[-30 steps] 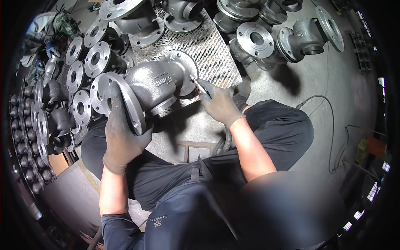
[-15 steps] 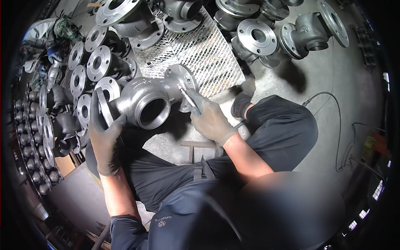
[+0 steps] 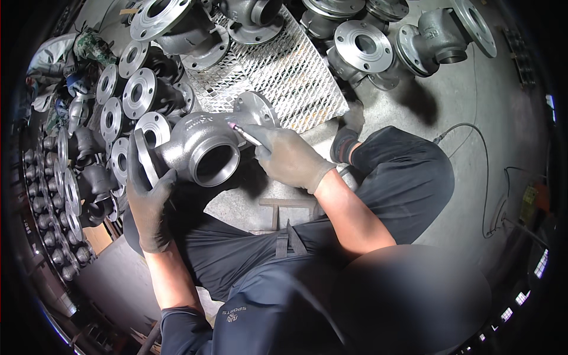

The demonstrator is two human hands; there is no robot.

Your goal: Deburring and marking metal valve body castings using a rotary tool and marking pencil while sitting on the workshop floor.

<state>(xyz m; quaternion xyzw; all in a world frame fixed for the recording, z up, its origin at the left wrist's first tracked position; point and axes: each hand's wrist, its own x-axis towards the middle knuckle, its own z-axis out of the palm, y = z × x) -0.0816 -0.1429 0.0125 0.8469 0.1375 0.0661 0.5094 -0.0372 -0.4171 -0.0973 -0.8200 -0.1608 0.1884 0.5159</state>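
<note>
A grey cast valve body (image 3: 188,141) with a flange at each end lies tilted in front of me, its round open port turned toward me. My gloved left hand (image 3: 149,213) is closed around the left flange (image 3: 144,155), thumb on the near side and fingers behind. In my gloved right hand (image 3: 294,161) is a slim pencil grinder (image 3: 248,137) with a pink tip. That tip is at the casting's neck, between the round body and the far flange (image 3: 255,105); whether it touches the metal I cannot tell.
A perforated metal platform (image 3: 296,77) lies beyond the casting, with flanged valve bodies (image 3: 254,18) on its far part. More flanged castings (image 3: 141,92) crowd the left, others (image 3: 364,48) the far right. A hose (image 3: 473,133) runs across the floor at right. Below stands a metal frame (image 3: 288,203).
My right hand with the pencil grinder has moved left, from beside the far flange to the casting's neck. The left hand keeps its grip on the left flange.
</note>
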